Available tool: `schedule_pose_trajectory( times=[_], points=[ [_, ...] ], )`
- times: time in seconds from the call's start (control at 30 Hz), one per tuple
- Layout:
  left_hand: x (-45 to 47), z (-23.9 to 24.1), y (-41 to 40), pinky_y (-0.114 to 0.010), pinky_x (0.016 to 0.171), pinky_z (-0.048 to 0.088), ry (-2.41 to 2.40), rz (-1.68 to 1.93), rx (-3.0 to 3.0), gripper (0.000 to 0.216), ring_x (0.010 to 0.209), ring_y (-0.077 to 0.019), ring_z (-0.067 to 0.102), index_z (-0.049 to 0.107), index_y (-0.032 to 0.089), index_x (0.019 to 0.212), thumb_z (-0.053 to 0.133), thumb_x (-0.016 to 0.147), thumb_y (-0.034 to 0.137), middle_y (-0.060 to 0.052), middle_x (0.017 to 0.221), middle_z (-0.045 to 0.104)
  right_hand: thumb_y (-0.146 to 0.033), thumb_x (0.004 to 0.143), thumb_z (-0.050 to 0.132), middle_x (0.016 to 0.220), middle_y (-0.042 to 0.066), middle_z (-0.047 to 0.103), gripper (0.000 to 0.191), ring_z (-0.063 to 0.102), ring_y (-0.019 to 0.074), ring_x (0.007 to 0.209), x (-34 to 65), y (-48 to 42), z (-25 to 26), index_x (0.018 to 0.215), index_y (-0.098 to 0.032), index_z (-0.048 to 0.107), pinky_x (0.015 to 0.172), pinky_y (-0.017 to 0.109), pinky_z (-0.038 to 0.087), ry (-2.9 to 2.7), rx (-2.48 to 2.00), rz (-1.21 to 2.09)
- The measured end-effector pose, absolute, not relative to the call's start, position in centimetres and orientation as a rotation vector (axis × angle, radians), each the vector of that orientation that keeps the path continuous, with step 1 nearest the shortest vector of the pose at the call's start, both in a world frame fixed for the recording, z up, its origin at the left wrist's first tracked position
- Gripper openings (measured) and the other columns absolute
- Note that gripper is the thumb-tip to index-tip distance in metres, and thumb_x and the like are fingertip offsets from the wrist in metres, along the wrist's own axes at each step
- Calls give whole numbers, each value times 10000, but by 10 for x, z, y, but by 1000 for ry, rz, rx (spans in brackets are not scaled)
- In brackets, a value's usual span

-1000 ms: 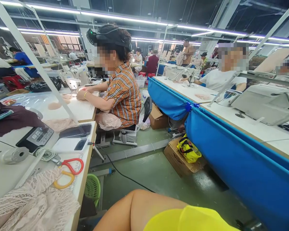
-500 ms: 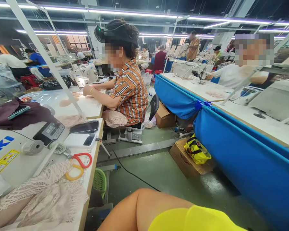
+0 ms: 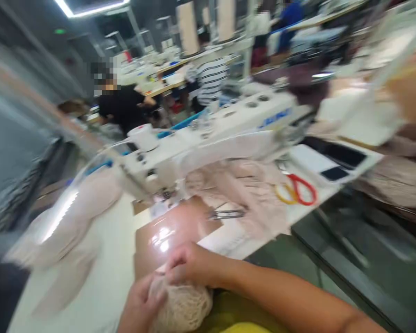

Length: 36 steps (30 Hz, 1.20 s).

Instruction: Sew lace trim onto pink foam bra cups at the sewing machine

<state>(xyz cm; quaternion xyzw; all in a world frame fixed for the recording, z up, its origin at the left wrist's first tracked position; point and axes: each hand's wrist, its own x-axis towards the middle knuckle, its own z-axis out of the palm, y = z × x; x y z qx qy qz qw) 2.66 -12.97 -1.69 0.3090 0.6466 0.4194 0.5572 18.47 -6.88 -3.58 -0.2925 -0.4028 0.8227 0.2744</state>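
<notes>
Near my lap at the table's front edge, a piece of pale beige lace fabric (image 3: 185, 307) is bunched between my hands. My left hand (image 3: 142, 298) is closed on its left side. From the right, my right hand (image 3: 196, 263) pinches the upper edge, close to the left fingers. Just beyond them lies a shiny brown sheet (image 3: 173, 231) in front of the white sewing machine (image 3: 229, 125). Small metal thread snips (image 3: 227, 214) rest to the right of the sheet, beside a heap of beige fabric (image 3: 253, 185). Motion blurs the view.
Scissors with red and yellow handles (image 3: 300, 189) lie right of the fabric heap, before a white phone (image 3: 314, 162) and a dark phone (image 3: 346, 152). More beige pieces (image 3: 93, 199) are piled at the left. A thread cone (image 3: 143, 137) sits by the machine. Other people work beyond.
The view has swung left from the aisle and the neighbouring worker to the sewing machine. Both my hands, out of view before, now show holding the lace fabric.
</notes>
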Motion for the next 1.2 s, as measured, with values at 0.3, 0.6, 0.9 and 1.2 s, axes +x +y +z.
schedule_pose_trajectory(
  times=[0.3,0.6,0.9,1.2],
  points=[
    [-34,13,-115,-274,595,498,1244,1247,529,267,556,-161,601,639,134,740,765,622,337,-13,581,609,-418,757,663,858,35,622,313,566,154,790,172,-64,-29,913,-153,610,729,277,443,-1386,-821,1931],
    [-15,6,-24,-283,604,404,1879,627,2544,217,631,-168,530,549,166,587,524,801,153,-32,603,564,-427,833,538,908,72,654,297,614,188,792,232,-41,-29,985,-181,606,688,297,504,-1678,-1305,1312],
    [54,-27,-29,-386,609,409,1679,213,2641,238,655,-259,540,628,115,733,461,868,218,-136,660,593,-170,896,398,935,65,644,277,575,169,834,211,-10,-16,999,-173,656,720,274,423,-2345,-1217,736],
    [9,-10,-15,-304,716,487,1362,509,2512,242,843,-183,607,660,175,956,429,923,237,-78,1007,656,-117,877,446,826,50,560,216,455,155,731,197,1,-26,898,-151,658,634,282,313,-2731,-1164,229]
  ],
)
